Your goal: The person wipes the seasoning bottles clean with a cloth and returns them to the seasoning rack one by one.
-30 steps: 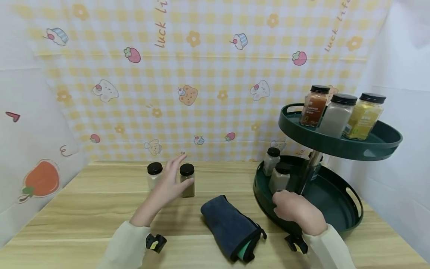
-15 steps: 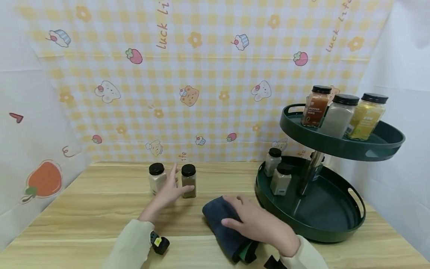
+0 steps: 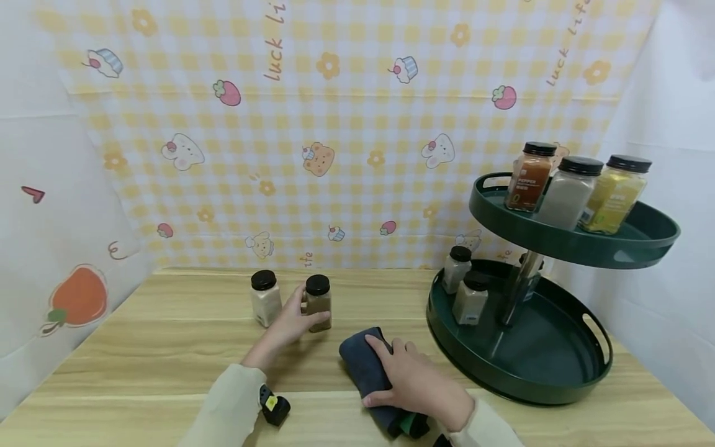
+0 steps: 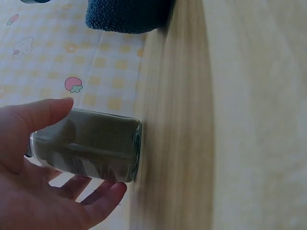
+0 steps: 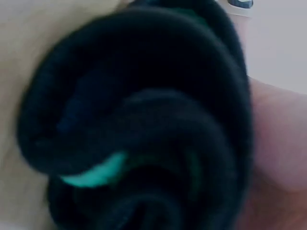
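The right hand has moved from the lower tray onto the folded navy cloth, fingers apart; the left hand has closed round the brown spice jar nearer the worktop's back edge. An upper-tray jar reads "PEPPER".

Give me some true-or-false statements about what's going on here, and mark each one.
1. The left hand is around the brown jar. True.
2. The right hand is inside the lower tray. False: the right hand is at the dark cloth.
3. The pepper jar stands on the upper tray. True.
4. The yellow jar stands on the table. False: the yellow jar is on the upper tray.
5. The pale jar has a black lid. True.
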A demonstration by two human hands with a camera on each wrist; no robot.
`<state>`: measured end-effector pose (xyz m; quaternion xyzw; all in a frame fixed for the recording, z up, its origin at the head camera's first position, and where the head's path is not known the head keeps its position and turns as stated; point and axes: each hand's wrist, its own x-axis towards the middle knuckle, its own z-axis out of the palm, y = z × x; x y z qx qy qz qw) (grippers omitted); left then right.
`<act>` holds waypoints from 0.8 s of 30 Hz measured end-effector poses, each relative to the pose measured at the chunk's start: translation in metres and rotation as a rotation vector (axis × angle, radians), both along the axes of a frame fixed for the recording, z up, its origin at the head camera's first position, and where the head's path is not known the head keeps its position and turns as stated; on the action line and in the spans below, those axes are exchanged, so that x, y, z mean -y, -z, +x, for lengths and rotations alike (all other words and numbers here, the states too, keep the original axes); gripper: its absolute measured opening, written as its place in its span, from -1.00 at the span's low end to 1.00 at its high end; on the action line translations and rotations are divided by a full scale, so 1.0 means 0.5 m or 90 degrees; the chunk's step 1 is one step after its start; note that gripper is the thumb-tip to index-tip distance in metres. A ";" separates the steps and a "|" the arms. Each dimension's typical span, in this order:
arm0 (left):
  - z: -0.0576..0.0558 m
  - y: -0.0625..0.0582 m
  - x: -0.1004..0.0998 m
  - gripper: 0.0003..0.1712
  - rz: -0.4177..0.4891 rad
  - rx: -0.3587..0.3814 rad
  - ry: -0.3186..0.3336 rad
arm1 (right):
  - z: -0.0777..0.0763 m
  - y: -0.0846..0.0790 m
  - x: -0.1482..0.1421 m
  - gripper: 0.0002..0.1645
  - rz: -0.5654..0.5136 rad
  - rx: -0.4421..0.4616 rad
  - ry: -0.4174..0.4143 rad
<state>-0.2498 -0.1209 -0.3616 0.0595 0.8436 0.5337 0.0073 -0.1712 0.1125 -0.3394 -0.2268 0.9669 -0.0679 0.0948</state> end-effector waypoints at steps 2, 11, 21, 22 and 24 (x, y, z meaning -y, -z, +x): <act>0.000 0.000 0.000 -0.14 -0.005 0.000 -0.008 | -0.001 0.004 0.001 0.11 0.002 -0.009 -0.001; 0.001 0.002 0.005 -0.30 -0.017 -0.002 -0.057 | -0.030 0.012 -0.009 -0.25 -0.136 -0.006 -0.013; 0.036 -0.050 -0.011 -0.32 -0.020 -0.059 0.080 | -0.044 -0.042 -0.052 -0.35 -0.303 -0.138 0.090; 0.042 -0.053 -0.015 -0.34 -0.020 -0.067 0.114 | -0.042 -0.048 -0.055 -0.35 -0.319 -0.166 0.098; 0.054 -0.058 -0.023 -0.41 -0.016 -0.077 0.181 | -0.038 -0.057 -0.059 -0.34 -0.353 -0.219 0.114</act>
